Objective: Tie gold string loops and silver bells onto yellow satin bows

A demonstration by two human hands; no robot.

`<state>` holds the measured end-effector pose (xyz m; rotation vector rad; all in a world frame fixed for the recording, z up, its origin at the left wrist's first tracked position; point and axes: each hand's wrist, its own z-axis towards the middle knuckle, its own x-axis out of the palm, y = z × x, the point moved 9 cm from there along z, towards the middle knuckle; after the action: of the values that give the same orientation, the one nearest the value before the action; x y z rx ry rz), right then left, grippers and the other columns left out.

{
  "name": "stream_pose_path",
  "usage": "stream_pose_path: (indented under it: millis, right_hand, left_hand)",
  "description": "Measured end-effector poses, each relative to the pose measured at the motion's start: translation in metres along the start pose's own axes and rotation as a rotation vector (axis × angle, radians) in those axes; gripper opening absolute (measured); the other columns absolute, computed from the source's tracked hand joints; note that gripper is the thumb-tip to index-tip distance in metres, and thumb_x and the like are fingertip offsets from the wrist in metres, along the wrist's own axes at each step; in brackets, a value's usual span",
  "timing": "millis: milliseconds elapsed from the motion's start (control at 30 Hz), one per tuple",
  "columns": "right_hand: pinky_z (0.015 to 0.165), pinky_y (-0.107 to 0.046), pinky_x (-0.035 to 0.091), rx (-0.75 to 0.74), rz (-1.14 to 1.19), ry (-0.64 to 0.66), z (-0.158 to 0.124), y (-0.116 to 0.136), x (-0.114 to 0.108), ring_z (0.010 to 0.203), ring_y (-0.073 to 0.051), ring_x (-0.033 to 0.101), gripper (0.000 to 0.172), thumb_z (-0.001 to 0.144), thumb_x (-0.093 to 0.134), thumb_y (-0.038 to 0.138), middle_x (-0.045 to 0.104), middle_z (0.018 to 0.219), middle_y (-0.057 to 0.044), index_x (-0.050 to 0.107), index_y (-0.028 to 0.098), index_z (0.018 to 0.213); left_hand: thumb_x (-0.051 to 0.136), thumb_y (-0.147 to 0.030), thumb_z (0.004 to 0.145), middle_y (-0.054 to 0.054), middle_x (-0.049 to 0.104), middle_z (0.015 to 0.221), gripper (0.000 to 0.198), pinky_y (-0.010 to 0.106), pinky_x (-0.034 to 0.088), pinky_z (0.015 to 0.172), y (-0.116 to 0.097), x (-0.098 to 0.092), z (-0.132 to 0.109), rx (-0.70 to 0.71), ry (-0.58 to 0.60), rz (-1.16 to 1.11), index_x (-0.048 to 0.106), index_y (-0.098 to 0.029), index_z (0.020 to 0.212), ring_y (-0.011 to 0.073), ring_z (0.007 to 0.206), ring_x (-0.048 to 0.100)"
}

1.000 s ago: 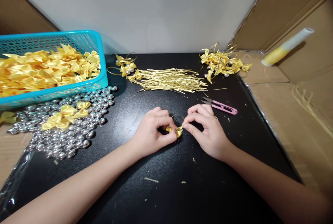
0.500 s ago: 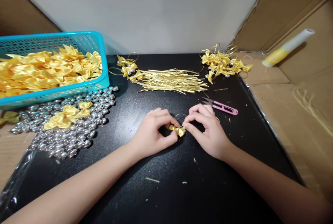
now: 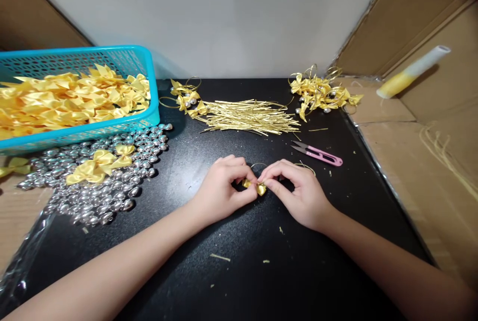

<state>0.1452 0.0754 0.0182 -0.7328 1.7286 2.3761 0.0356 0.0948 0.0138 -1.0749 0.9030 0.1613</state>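
Between thumb and forefinger, my left hand [image 3: 229, 189] pinches a yellow satin bow [image 3: 261, 189], mostly covered by the fingers. My right hand [image 3: 298, 191] is closed at the bow's right side, its fingertips touching those of the left. A thin gold cord [image 3: 306, 167] curves out behind the right hand, and part of it loops above the bow. The right fingertips appear pinched on this cord where it meets the bow. Both hands rest low over the black table [image 3: 246, 291].
A turquoise basket [image 3: 154, 87] of yellow bows stands left, with silver beads [image 3: 112, 194] before it. Gold cords [image 3: 250, 117] lie behind my hands, between finished-looking bow clusters [image 3: 188, 97]. Pink thread snips [image 3: 323, 156] lie right. A yellow-white tube [image 3: 413, 72] is farther right.
My right hand has moved slightly left, bringing its fingertips against the left hand's at the bow. More of the cord shows behind the right hand. The view has shifted slightly.
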Motion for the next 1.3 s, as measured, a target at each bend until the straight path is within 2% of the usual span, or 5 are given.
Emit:
stream_pose_path:
  millis: [433, 600, 800, 1200, 1300]
  right_hand:
    - [0.068, -0.029, 0.049, 0.105, -0.015, -0.035, -0.005, -0.006, 0.006, 0.071, -0.015, 0.061, 0.013, 0.089, 0.051, 0.019, 0.066, 0.079, -0.002, 0.059, 0.020, 0.079]
    - [0.086, -0.041, 0.047, -0.079, -0.362, -0.133, 0.004, 0.006, -0.036, 0.094, -0.023, 0.061, 0.008, 0.085, 0.061, 0.023, 0.070, 0.096, -0.006, 0.065, 0.022, 0.091]
    - [0.087, -0.052, 0.042, 0.116, -0.877, -0.166, 0.001, -0.041, -0.100, 0.103, -0.034, 0.054, 0.032, 0.074, 0.073, 0.043, 0.065, 0.112, -0.009, 0.070, 0.019, 0.096]
    - [0.078, -0.042, 0.041, 0.151, -0.822, -0.093, -0.007, -0.065, -0.103, 0.089, -0.028, 0.051, 0.028, 0.090, 0.049, 0.049, 0.058, 0.093, -0.009, 0.056, 0.022, 0.086]
    - [0.075, -0.040, 0.041, 0.146, -0.810, -0.071, -0.006, -0.065, -0.101, 0.081, -0.025, 0.050, 0.026, 0.090, 0.046, 0.046, 0.056, 0.086, -0.007, 0.048, 0.023, 0.078]
  left_hand:
    - [0.064, -0.023, 0.076, -0.003, 0.055, 0.059, 0.012, 0.029, 0.030, 0.066, 0.000, 0.003, 0.001, -0.033, 0.050, 0.048, 0.065, -0.019, 0.064, 0.0142, 0.065, 0.050]
    - [0.061, -0.018, 0.078, -0.003, 0.055, 0.060, 0.012, 0.028, 0.034, 0.067, 0.001, 0.001, 0.001, -0.010, 0.019, -0.021, 0.069, -0.020, 0.070, 0.0127, 0.063, 0.050]
    - [0.060, -0.017, 0.075, -0.002, 0.055, 0.059, 0.010, 0.029, 0.037, 0.067, -0.001, 0.000, 0.001, -0.014, 0.026, -0.038, 0.069, -0.019, 0.070, 0.0131, 0.063, 0.052]
    - [0.055, -0.015, 0.075, -0.001, 0.053, 0.063, 0.011, 0.025, 0.039, 0.056, 0.005, -0.042, -0.002, -0.034, -0.289, -0.142, 0.066, -0.016, 0.074, 0.0119, 0.059, 0.047]
    - [0.059, -0.018, 0.078, -0.001, 0.055, 0.064, 0.010, 0.026, 0.041, 0.060, -0.005, -0.044, 0.004, 0.029, -0.233, -0.080, 0.068, -0.016, 0.074, 0.0120, 0.062, 0.049]
